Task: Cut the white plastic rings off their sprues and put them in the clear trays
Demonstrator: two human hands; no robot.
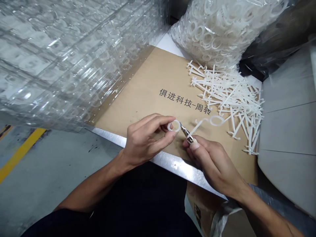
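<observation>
My left hand (150, 136) pinches a small translucent white plastic ring (174, 125) between thumb and fingertips, above the cardboard. In my right hand (213, 156) is a slim, shiny metal tool that looks like a craft knife (187, 133), its tip meeting the ring's right edge. A white plastic runner (196, 127) with another ring (217, 120) on its far end sticks out beside the tool, at my right fingers. A pale cover sits on my right thumb tip. Part of the tool's handle is hidden in my grip.
Loose white plastic runners (229, 93) lie heaped on the cardboard sheet (145, 85) at right. Behind them stands a clear bag of white rings (207, 33). Stacked clear plastic trays (61, 62) fill the left. A metal table edge (177, 168) runs before me; a grey panel (288, 125) borders the right.
</observation>
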